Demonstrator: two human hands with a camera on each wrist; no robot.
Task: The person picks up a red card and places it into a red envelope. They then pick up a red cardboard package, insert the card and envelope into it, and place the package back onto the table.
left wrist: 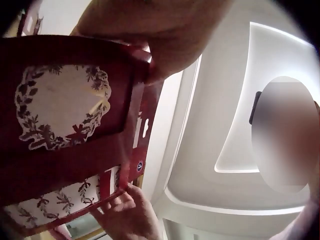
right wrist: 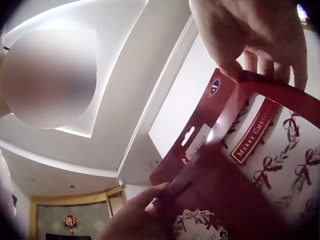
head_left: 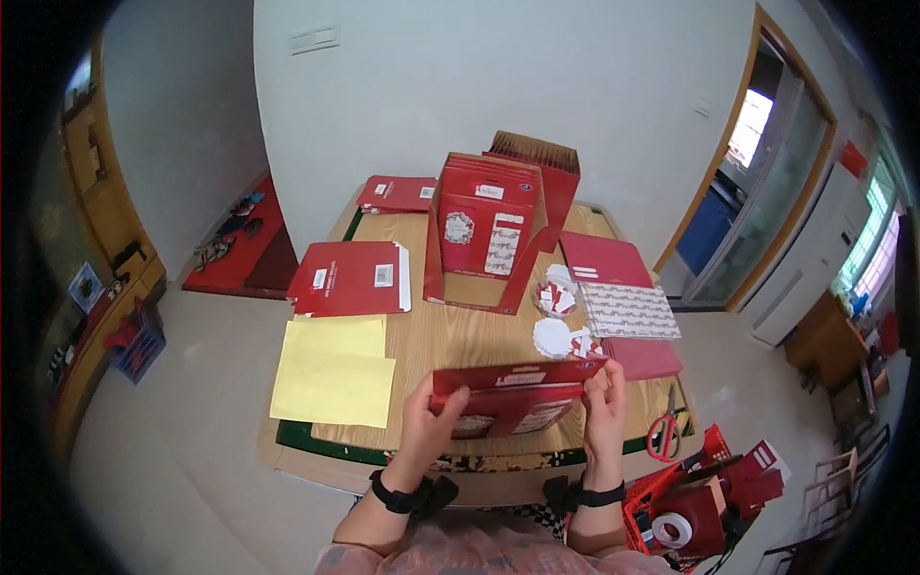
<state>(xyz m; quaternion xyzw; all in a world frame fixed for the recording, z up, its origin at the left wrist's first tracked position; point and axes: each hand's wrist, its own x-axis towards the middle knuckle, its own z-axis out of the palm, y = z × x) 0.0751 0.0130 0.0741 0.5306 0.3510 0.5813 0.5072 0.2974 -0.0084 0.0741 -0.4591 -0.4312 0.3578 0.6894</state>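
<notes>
A red cardboard packet [head_left: 513,383] is held tilted over the near edge of the table. Its left end is gripped by my left hand [head_left: 433,426], thumb on the near face. My right hand [head_left: 604,407] pinches the other end near its top corner. On its front are a white wreath cut-out [left wrist: 62,106] and a patterned panel with a "Merry Chris…" label [right wrist: 255,132]. A hanging tab [right wrist: 187,135] with a slot rises along the top. Beyond it, an open red display box [head_left: 479,292] holds several similar packets [head_left: 487,216] upright.
Behind stands another filled box [head_left: 537,153]. Red folded sheets [head_left: 350,278] and yellow sheets [head_left: 331,374] lie at left. White cut-outs [head_left: 552,337], a patterned stack [head_left: 631,310] and red scissors [head_left: 663,436] lie at right. A red crate [head_left: 640,498] stands beside the table.
</notes>
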